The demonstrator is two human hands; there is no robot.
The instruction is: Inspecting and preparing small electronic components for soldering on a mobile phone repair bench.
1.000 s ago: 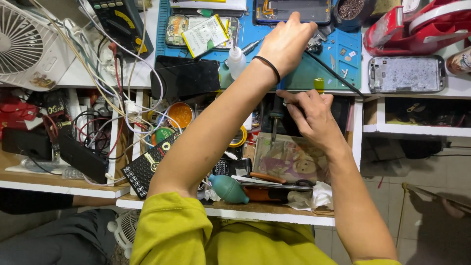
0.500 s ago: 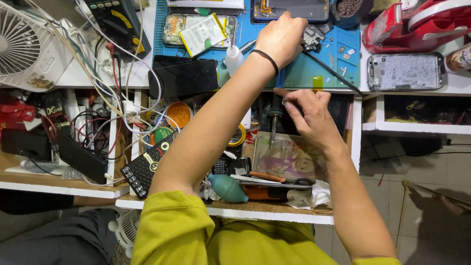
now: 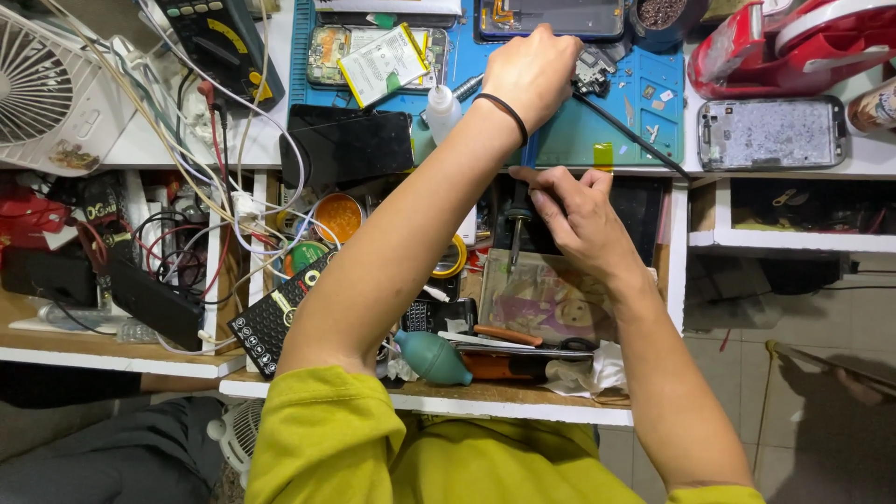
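My left hand [image 3: 532,70], a black band on its wrist, reaches far onto the blue work mat [image 3: 644,121]. Its fingers are curled beside a small circuit board [image 3: 594,65]. What it grips is hidden under the fist. My right hand [image 3: 574,210] hangs over the open drawer below the mat. Its fingertips pinch the top of a black-handled screwdriver [image 3: 516,222], whose metal shaft points down toward a pinkish printed box [image 3: 551,299]. A thin black rod [image 3: 635,140] lies across the mat to the right of my left hand.
A white squeeze bottle [image 3: 441,110] and a black phone [image 3: 347,145] sit left of my left arm. A multimeter [image 3: 219,42], tangled wires [image 3: 201,177] and a white fan [image 3: 42,89] fill the left. A phone frame [image 3: 770,133] and a red device [image 3: 793,42] lie at the right.
My left hand has shifted slightly farther up the mat. My right hand has stayed on the screwdriver in nearly the same place.
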